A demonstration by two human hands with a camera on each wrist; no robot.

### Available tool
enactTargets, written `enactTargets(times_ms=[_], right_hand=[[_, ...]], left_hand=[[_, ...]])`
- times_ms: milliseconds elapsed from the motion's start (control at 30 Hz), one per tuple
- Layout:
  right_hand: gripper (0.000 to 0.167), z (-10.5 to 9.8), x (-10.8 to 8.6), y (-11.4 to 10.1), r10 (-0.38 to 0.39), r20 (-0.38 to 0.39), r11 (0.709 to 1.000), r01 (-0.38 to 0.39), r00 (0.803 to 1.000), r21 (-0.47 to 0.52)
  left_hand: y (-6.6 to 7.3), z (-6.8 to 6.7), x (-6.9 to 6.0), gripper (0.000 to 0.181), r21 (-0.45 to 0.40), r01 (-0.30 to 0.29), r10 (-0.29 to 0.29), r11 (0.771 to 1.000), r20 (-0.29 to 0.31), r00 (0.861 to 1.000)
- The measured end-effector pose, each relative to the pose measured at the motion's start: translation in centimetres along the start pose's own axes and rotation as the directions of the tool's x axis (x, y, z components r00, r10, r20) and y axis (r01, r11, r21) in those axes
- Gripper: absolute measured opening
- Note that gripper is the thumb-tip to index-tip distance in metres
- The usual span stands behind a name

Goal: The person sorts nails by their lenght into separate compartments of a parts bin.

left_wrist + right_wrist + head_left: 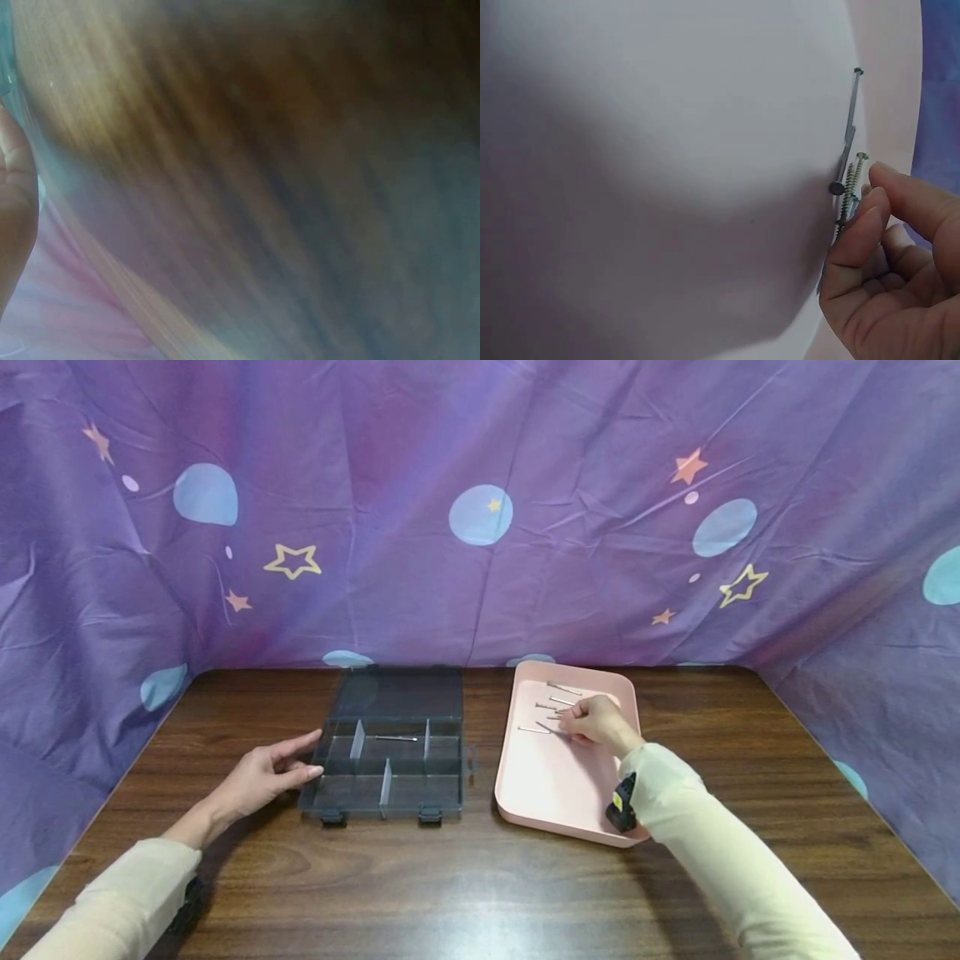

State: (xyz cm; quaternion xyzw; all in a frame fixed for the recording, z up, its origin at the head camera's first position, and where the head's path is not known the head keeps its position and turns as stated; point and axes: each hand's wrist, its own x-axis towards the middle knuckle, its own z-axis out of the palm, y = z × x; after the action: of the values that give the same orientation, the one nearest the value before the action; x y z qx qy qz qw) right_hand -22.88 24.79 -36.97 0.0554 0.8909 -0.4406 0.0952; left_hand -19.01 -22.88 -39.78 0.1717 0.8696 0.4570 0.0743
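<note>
My left hand [262,779] is at the left side of a dark clear divided box [423,797], its thumb and fingers spread and touching the edge. One thin metal nail or screw [396,738] lies in the box's upper middle compartment. Over the pink tray [551,789], my right hand [597,725] reaches down with thumb and fingertips close together among loose hardware. Beside those fingertips, the right wrist view shows a threaded screw [847,191] and a flat-headed nail [841,166]. Whether anything is pinched between them is unclear. Only part of the left hand [13,187] appears in its blurred wrist view.
The box's lid [397,693] stands open at the back, with two latches [430,815] along the front. Several nails and screws lie in the tray's far half, including one nail [564,688] near the back wall. Both containers rest on a wooden table [375,893] before a purple cloth [405,593].
</note>
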Motion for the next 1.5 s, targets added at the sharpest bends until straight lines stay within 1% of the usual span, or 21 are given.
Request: enactTargets(times_ms=[100, 300, 467, 600, 767, 933, 1233, 1500], right_hand=[[0.018, 0.1, 0.0, 0.2, 0.007, -0.004, 1.0, -0.007, 1.0, -0.026], [0.019, 0.4, 0.1, 0.5, 0.037, -0.034, 0.999, -0.037, 0.999, 0.009], [0.018, 0.6, 0.1, 0.7, 0.039, -0.038, 0.999, -0.039, 0.999, 0.008], [0.017, 0.6, 0.2, 0.8, 0.042, -0.04, 0.999, -0.042, 0.998, -0.001], [0.017, 0.6, 0.4, 0.8, 0.053, -0.044, 0.998, -0.054, 0.998, -0.041], [0.017, 0.6, 0.1, 0.7, 0.025, -0.041, 0.997, -0.028, 0.999, -0.074], [0.02, 0.7, 0.2, 0.8, 0.011, -0.041, 0.998, -0.013, 0.999, -0.062], [0.018, 0.7, 0.2, 1.1, 0.004, -0.032, 0.999, -0.006, 0.999, -0.046]], left_hand=[[0.0, 0.0, 0.0, 0.063, 0.008, 0.002, -0.002, 1.0, 0.002, 1.0], [0.1, 0.0, -0.1, 0.064, 0.018, 0.013, -0.013, 1.0, 0.005, 1.0], [0.2, 0.0, -0.1, 0.063, 0.027, 0.014, -0.014, 1.0, 0.001, 1.0], [0.2, 0.0, -0.1, 0.063, 0.014, 0.014, -0.014, 1.0, 0.004, 1.0], [0.1, 0.0, -0.1, 0.063, 0.001, 0.015, -0.015, 1.0, 0.006, 1.0], [0.0, 0.0, -0.1, 0.063, 0.001, 0.017, -0.017, 1.0, 0.005, 1.0], [0.2, -0.2, -0.2, 0.063, -0.018, 0.011, -0.011, 1.0, 0.012, 1.0], [0.6, -0.2, -0.2, 0.062, -0.033, 0.011, -0.011, 0.999, 0.013, 1.0]])
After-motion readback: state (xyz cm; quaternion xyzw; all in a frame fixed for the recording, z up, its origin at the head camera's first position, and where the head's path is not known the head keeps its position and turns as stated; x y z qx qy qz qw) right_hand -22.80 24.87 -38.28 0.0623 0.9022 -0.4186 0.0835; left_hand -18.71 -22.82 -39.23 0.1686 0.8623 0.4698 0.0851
